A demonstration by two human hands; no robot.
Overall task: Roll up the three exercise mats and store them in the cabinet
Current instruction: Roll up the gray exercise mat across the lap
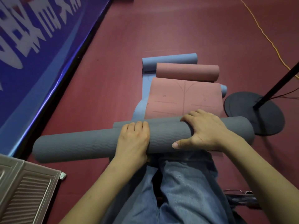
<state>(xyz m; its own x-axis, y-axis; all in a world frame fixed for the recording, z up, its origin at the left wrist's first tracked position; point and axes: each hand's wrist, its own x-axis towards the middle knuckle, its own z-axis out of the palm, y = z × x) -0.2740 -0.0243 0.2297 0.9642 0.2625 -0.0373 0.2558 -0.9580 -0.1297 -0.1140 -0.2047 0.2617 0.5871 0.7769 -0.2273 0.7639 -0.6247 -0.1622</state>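
A grey exercise mat (84,143) is rolled into a thick tube lying crosswise in front of my knees. My left hand (133,139) lies over its middle with fingers curled over the top. My right hand (203,131) grips the roll further right, thumb at the near side and fingers over the far side. Beyond it a pink mat (182,97) lies partly unrolled on the floor, its far end curled into a roll. Under the pink one lies a light blue mat (168,60), its far end also rolled.
A blue banner (37,46) with white lettering runs along the left. A ribbed metal cabinet panel (24,188) sits at the lower left. A black stand with a round base (254,113) stands on the right, near a yellow cable (265,38). The floor is dark red.
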